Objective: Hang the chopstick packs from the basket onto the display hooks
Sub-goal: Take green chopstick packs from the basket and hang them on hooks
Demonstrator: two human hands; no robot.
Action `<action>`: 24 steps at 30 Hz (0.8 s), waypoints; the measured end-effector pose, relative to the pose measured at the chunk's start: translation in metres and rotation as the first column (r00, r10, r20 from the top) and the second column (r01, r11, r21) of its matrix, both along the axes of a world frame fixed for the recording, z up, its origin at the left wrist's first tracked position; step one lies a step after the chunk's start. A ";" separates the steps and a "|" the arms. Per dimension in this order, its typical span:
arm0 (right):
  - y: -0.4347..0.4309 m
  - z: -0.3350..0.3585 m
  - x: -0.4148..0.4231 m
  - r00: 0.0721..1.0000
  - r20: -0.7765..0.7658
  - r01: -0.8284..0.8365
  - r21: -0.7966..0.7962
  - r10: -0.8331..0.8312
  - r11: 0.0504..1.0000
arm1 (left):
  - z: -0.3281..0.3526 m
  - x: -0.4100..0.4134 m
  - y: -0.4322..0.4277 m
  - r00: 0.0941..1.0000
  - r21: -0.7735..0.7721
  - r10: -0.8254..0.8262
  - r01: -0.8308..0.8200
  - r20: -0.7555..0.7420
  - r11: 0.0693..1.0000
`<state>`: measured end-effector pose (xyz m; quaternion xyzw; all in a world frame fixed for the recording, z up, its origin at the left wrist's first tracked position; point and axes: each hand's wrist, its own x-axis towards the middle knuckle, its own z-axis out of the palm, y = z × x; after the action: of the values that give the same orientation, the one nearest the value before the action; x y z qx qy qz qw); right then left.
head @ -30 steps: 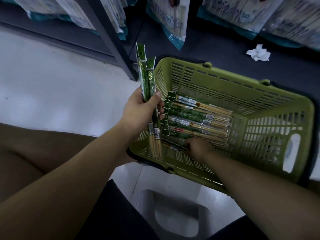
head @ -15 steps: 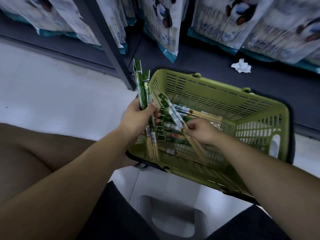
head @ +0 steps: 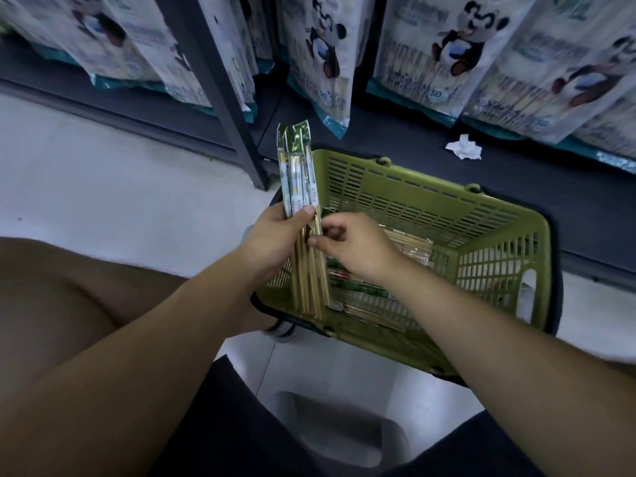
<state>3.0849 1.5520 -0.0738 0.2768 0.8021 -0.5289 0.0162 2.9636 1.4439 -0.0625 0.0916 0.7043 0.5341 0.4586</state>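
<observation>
- L hand (head: 275, 241) clenched round a bunch of chopstick packs (head: 303, 215), held upright over the near-left corner of the basket (head: 430, 215); thumb pressed across the front, green header ends up, bare stick ends down.
- R hand (head: 358, 249) at the bunch's right edge, fingers (head: 318, 241) pinching the outermost pack against the rest.
- Pack labels: small white stickers w/ barcode-like print, too small to read.
- More packs (head: 364, 287) lie flat on the basket floor, green and red wrappers, text not legible.
- Basket is olive-green plastic, slotted walls, sitting on the floor at the foot of a dark shelf (head: 430, 156).
- Hanging above the shelf: pale bags (head: 423, 46) w/ panda picture and a round "50" badge near the bottom; other lettering blurred.
- Crumpled white tissue (head: 463, 148) on the shelf, well apart from the basket.
- Grey stool (head: 337, 432) seat between the knees.
</observation>
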 end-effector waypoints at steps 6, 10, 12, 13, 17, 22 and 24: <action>-0.001 -0.014 0.000 0.990 -0.008 0.137 -0.090 -0.138 0.987 | -0.001 -0.001 0.003 0.994 -0.015 -0.066 0.065 -0.085 0.998; -0.007 -0.026 -0.001 0.965 -0.049 0.247 -0.174 -0.259 0.953 | -0.002 -0.001 0.003 0.994 -0.012 -0.022 0.021 -0.112 1.000; -0.003 -0.039 0.006 0.968 -0.002 0.244 -0.229 -0.251 0.942 | -0.001 -0.005 0.003 0.992 -0.011 0.022 -0.023 -0.122 1.000; 0.002 -0.049 0.013 0.979 0.060 0.202 -0.201 -0.193 0.959 | 0.000 -0.008 0.004 0.993 -0.006 0.054 -0.055 -0.103 0.998; 0.018 -0.099 0.059 0.861 0.493 -0.154 0.024 0.122 0.988 | 0.001 -0.012 0.003 0.993 0.003 0.065 -0.065 -0.099 0.998; 0.003 -0.136 0.085 0.749 0.630 -0.336 0.096 0.204 0.937 | -0.007 -0.008 0.002 0.991 -0.030 0.039 -0.043 -0.128 0.999; -0.002 -0.143 0.084 0.736 0.646 -0.356 0.113 0.204 0.928 | -0.009 -0.009 0.003 0.992 -0.043 0.037 -0.042 -0.123 0.998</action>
<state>3.1684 1.5500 -0.2164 0.3109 0.8391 -0.3026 0.3282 2.9550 1.4472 -0.0711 0.0999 0.7446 0.5204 0.4059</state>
